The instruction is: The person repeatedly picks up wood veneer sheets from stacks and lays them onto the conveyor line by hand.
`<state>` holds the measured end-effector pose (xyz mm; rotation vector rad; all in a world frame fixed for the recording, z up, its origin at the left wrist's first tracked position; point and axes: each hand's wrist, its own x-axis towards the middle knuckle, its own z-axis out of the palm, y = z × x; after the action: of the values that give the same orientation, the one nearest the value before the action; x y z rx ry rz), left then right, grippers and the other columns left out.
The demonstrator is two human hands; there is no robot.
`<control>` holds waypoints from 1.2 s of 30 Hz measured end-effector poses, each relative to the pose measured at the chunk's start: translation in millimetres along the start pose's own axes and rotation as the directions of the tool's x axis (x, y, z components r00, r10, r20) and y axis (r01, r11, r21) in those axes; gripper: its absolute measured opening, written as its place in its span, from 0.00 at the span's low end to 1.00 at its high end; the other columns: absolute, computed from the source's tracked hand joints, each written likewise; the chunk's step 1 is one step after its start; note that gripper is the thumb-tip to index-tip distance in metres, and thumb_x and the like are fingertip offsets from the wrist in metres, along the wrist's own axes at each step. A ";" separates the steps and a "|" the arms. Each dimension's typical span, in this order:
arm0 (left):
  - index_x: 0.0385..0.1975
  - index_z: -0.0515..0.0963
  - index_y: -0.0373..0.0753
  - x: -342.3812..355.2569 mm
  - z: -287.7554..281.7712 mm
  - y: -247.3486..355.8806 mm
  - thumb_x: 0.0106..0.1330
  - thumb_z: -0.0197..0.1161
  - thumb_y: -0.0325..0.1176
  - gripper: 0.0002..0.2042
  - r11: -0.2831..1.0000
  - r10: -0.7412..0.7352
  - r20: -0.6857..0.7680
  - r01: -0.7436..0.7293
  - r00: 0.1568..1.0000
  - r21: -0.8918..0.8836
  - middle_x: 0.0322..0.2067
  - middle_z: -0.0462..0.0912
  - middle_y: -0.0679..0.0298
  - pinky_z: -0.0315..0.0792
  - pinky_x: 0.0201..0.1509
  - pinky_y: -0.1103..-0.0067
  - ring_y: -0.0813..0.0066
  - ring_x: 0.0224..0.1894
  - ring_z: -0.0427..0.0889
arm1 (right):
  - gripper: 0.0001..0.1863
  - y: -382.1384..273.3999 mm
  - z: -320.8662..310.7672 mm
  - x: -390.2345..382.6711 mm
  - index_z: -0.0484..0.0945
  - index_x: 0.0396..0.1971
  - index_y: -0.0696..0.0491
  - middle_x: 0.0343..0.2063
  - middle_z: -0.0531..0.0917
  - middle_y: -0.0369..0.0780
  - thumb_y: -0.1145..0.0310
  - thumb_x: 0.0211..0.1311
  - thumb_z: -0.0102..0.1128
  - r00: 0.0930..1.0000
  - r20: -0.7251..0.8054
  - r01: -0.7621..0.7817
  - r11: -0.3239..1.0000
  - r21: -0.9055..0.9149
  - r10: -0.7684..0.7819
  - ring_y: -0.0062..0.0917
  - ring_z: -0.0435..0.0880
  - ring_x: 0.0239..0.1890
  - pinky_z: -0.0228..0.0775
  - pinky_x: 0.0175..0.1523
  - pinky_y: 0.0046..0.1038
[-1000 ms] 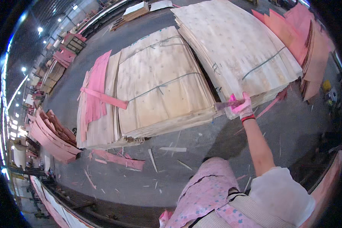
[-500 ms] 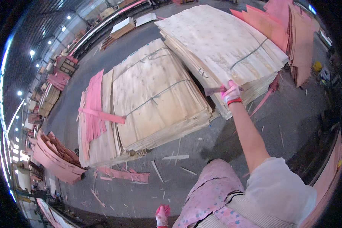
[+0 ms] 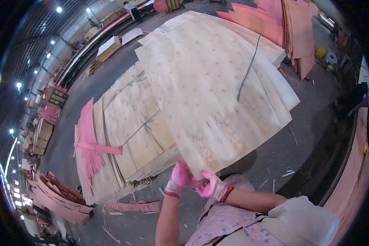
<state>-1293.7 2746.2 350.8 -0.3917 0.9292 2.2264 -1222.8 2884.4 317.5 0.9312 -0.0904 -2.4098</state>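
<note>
A wide, pale wood veneer sheet (image 3: 209,94) lies slanted over the right-hand stack, its near corner drawn out toward me. My right hand (image 3: 212,186), in a white glove with pink fingers and a red cuff, is closed on that corner. Close beside it, my left hand (image 3: 179,178) is gloved the same way. Its fingers are smeared by motion, so its hold cannot be made out. A grey-green cord (image 3: 249,67) crosses the right-hand stack. To the left stands another tied veneer stack (image 3: 131,119), partly covered by the sheet.
Pink veneer strips (image 3: 92,141) lie on the left stack's far side. Curved pink sheets (image 3: 59,197) are piled at the lower left. Pink and brown sheets (image 3: 297,37) stand at the far right. Wood scraps (image 3: 131,206) litter the grey floor. A person (image 3: 132,10) stands far off.
My right hand has come back toward me, and the veneer sheet's near corner now sticks out past the stack. My left hand has risen to meet it. The view has shifted right.
</note>
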 end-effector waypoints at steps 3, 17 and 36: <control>0.47 0.72 0.38 32.5 -14.8 -13.4 0.58 0.58 0.55 0.27 0.939 -0.020 -0.178 0.079 0.984 0.335 0.43 0.77 0.64 0.66 0.49 0.72 0.75 0.47 0.73 | 0.17 -14.9 -0.9 -24.7 0.72 0.44 0.51 0.40 0.78 0.41 0.59 0.57 0.55 0.999 -0.035 -0.045 0.996 -0.081 0.042 0.33 0.77 0.41 0.69 0.50 0.38; 0.33 0.77 0.28 -34.2 4.8 60.6 0.53 0.65 0.25 0.09 0.909 0.412 -0.269 -0.413 0.870 0.057 0.35 0.82 0.61 0.73 0.46 0.80 0.76 0.37 0.80 | 0.28 -265.4 -42.4 -61.0 0.64 0.58 0.46 0.56 0.69 0.38 0.49 0.61 0.46 0.778 -0.101 0.533 0.736 -0.417 -0.620 0.32 0.66 0.58 0.60 0.60 0.40; 0.36 0.77 0.28 -367.4 153.7 -20.4 0.54 0.67 0.28 0.13 0.450 0.889 -0.370 -0.367 0.270 0.814 0.29 0.83 0.59 0.76 0.39 0.79 0.75 0.34 0.82 | 0.33 -78.1 -3.3 54.6 0.64 0.58 0.49 0.56 0.68 0.37 0.49 0.55 0.56 0.870 0.213 -0.131 0.625 -0.770 0.445 0.35 0.62 0.58 0.54 0.60 0.46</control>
<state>-1016.7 2691.1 632.4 -0.8117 2.7011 2.2154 -1290.5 2922.8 262.5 0.0326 0.5256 -1.9771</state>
